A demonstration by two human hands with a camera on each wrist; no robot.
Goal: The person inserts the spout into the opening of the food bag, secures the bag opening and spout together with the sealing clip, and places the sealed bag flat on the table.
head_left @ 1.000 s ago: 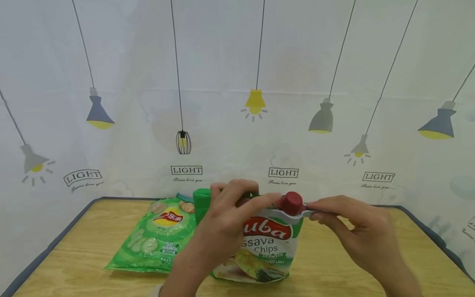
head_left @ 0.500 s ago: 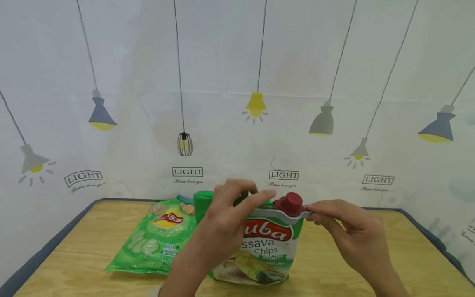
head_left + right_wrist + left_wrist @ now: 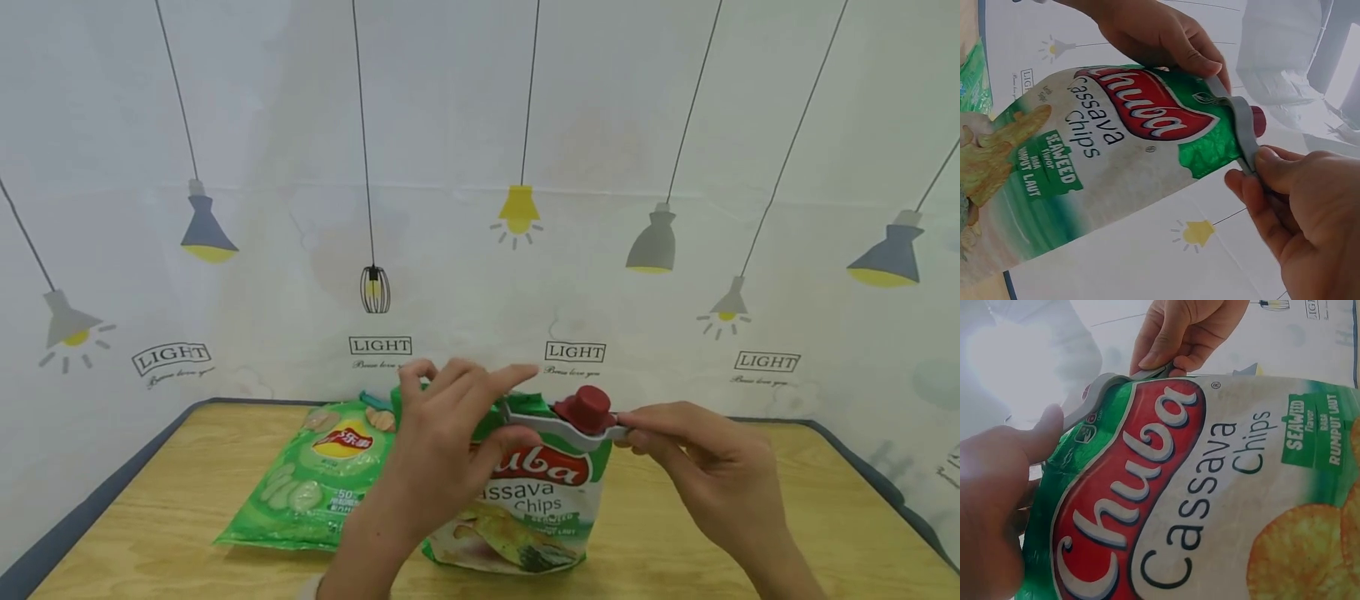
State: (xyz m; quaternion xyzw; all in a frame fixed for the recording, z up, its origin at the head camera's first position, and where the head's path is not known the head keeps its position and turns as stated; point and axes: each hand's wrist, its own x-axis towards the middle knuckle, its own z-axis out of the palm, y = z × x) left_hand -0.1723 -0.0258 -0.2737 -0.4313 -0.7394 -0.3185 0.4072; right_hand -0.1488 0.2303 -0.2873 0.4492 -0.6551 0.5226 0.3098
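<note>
A green and white bag of cassava chips (image 3: 536, 500) stands upright on the table, with a grey bag clip (image 3: 562, 429) across its top. A red hat-shaped piece (image 3: 587, 408) sits on the clip. My right hand (image 3: 712, 467) pinches the clip's right end between thumb and fingers. At the other end is my left hand (image 3: 450, 442), its thumb (image 3: 1044, 431) in front against the clip and other fingers behind the bag. The index finger is raised above the clip. In the right wrist view, the grey clip (image 3: 1244, 131) runs between both hands.
A green bag of potato chips (image 3: 315, 483) lies on the wooden table (image 3: 675, 517) to the left, with a teal clip (image 3: 375, 402) at its top. Behind the table hangs a white backdrop (image 3: 450, 125) printed with lamps.
My left index finger has lifted from the clip and the thumb has come forward over the bag's front. The clip's left part now shows. The right hand holds nearly the same place.
</note>
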